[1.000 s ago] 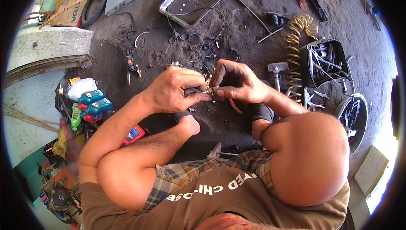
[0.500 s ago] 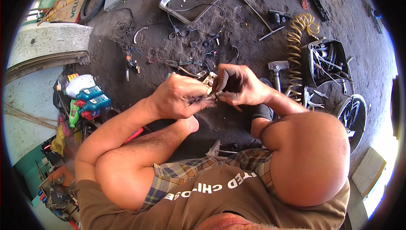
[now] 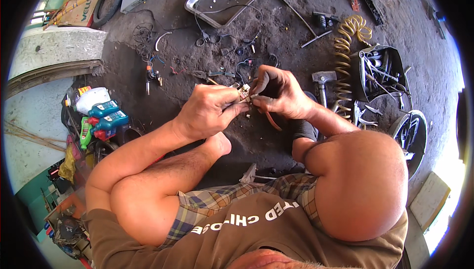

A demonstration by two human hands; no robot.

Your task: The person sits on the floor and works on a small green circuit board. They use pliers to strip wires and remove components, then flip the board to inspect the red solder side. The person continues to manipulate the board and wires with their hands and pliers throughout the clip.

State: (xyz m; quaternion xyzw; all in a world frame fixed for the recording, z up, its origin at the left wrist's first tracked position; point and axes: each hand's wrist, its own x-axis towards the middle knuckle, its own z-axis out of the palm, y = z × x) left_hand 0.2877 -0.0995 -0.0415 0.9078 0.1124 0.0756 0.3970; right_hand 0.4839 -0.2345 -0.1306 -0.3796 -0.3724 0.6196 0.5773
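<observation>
My left hand (image 3: 210, 108) is closed in a pinch, its thumb and fingertips dark with grime. Facing it, my right hand (image 3: 281, 93) curls into a loop, thumb and forefinger pressed together. Between the two sets of fingertips is a small pale metal piece (image 3: 244, 91), mostly covered by the fingers, so its kind does not show. An orange-brown strip (image 3: 273, 121) hangs below my right hand. Just beyond the hands lie pliers (image 3: 200, 74) and loose bits of thin wire (image 3: 241, 67) on the dark floor.
A hammer (image 3: 323, 82) and a coiled yellow hose (image 3: 344, 46) lie at the right, near a tool-filled black box (image 3: 368, 83). A metal tray (image 3: 230, 23) and a T-handle wrench (image 3: 295, 12) are farther off. Several bottles (image 3: 109, 113) stand at the left.
Both hands have shifted slightly, and my right hand has risen a little. The pale piece now shows closer against the fingertips.
</observation>
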